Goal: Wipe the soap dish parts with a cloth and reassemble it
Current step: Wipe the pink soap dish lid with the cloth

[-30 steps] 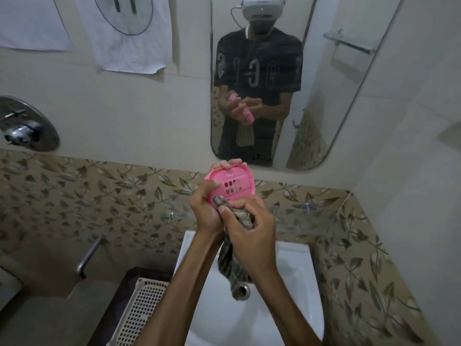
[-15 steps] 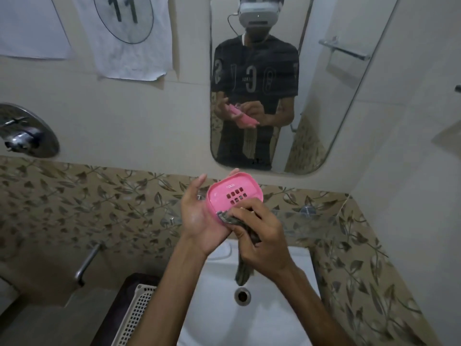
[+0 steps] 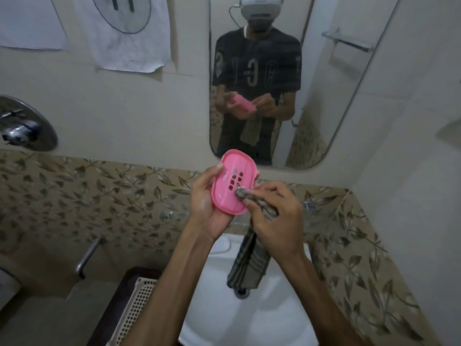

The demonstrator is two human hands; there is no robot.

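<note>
A pink soap dish part [image 3: 230, 186], oval with a block of small drain holes, is held above the sink by my left hand [image 3: 208, 203], which cups it from below and the left. My right hand [image 3: 274, 213] pinches a striped grey-green cloth [image 3: 249, 260] and presses its bunched tip against the pink part just below the holes. The rest of the cloth hangs down over the basin. No other soap dish part is visible.
A white sink [image 3: 249, 308] with its drain lies under my hands. A white perforated basket [image 3: 134, 310] stands at the lower left. A mirror [image 3: 349, 101] hangs on the wall ahead, a metal valve [image 3: 22, 126] at far left, a metal handle [image 3: 87, 255] below it.
My left hand has turned the pink part flatter and raised it slightly. The cloth tip in my right hand has slid over its surface toward the holes.
</note>
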